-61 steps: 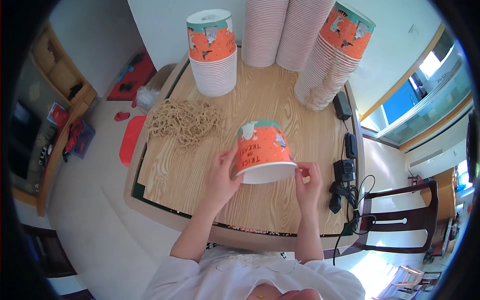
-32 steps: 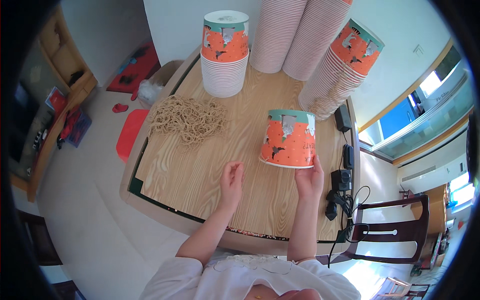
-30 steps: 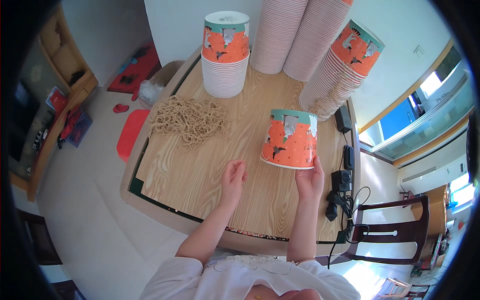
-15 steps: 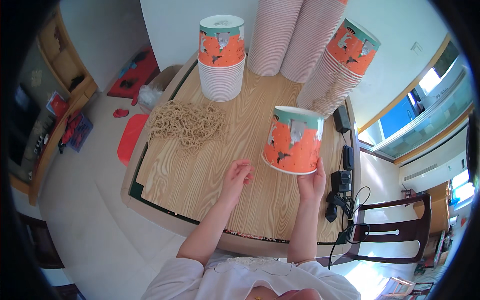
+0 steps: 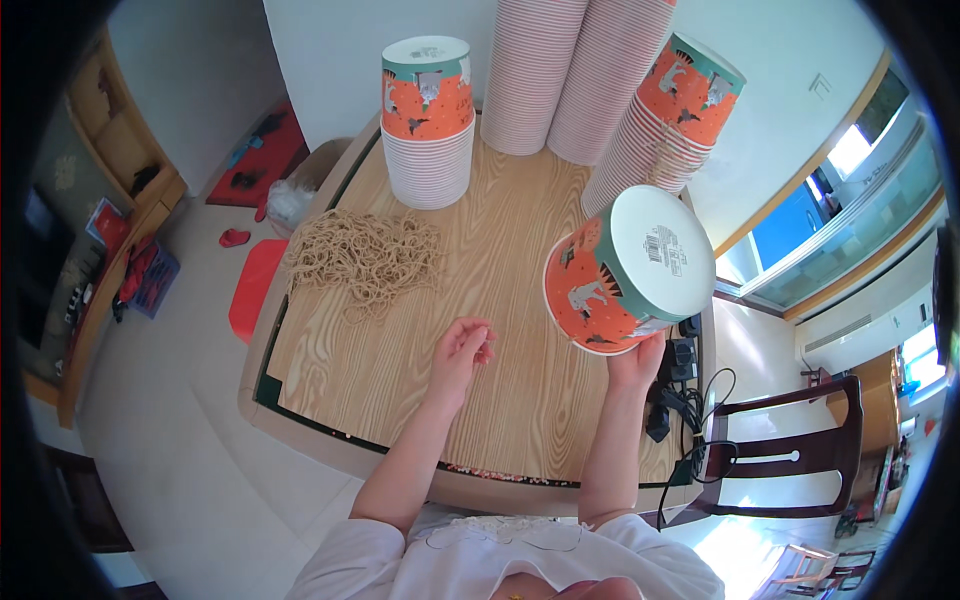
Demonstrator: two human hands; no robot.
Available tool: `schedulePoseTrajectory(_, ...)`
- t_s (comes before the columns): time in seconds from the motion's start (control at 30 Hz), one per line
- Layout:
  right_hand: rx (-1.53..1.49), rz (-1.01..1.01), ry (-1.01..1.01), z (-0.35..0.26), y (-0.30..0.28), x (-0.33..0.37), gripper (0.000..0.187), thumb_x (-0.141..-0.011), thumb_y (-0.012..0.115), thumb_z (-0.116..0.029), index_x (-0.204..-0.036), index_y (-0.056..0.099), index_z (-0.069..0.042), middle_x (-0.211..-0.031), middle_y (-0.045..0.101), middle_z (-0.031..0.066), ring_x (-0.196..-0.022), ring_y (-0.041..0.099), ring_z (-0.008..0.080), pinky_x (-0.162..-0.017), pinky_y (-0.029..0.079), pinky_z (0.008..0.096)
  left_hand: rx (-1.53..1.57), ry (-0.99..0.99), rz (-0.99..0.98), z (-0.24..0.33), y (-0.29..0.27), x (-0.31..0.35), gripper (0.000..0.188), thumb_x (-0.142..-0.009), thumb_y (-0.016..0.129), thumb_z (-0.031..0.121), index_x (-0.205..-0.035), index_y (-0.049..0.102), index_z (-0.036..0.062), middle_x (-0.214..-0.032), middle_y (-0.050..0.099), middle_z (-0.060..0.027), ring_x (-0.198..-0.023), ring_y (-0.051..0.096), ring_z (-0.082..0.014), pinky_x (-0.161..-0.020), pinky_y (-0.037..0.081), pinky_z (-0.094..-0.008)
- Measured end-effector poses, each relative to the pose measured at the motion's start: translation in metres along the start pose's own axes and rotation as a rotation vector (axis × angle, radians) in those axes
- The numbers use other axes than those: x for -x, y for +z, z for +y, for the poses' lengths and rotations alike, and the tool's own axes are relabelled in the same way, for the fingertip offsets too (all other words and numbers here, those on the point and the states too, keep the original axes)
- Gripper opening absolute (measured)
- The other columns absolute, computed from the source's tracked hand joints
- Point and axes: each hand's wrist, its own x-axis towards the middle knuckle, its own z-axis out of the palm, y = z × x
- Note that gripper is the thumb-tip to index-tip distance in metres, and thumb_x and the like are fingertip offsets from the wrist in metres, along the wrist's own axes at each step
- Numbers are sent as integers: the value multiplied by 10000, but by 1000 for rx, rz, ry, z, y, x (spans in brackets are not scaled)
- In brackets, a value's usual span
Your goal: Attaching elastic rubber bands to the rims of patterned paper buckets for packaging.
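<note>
My right hand grips an orange and green paper bucket by its lower rim. The bucket is tilted, its white base facing me and up. Over the middle of the table, my left hand hovers with fingers curled in; whether anything is inside them is hidden. To its upper left lies a heap of tan rubber bands. A stack of upside-down paper buckets stands at the far left of the table. Behind the held bucket, another stack leans with tan bands over its side.
Two tall stacks of nested buckets stand at the table's back against the wall. Black power adapters and cables lie along the right edge. A dark wooden chair stands at right, a red stool at left.
The bucket has tipped and swung right in my right hand, so its base now faces me. My left hand's fingers have curled in more. The view has shifted slightly.
</note>
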Motion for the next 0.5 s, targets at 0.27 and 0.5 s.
schedulePoseTrajectory(0.27, 178, 24, -271, -59, 51, -49, 429, -1004, 368, -296, -1350, 419, -48, -1413, 426, 126, -1285, 411, 283, -1114, 252, 497, -48, -13, 15, -13, -6, -12, 93, -929, 543, 97, -993, 592, 50, -853, 633, -31, -680, 553, -79, -620, 447, -216)
schedulePoseTrajectory(0.5, 441, 83, -605, -127, 136, -127, 456, -1021, 286, -335, -1368, 374, -53, -1410, 417, 125, -1280, 414, 297, -1098, 286, 494, -132, 21, 22, -46, 2, -48, 71, -927, 540, 72, -975, 588, 52, -823, 618, -14, -655, 535, -71, -596, 442, -210)
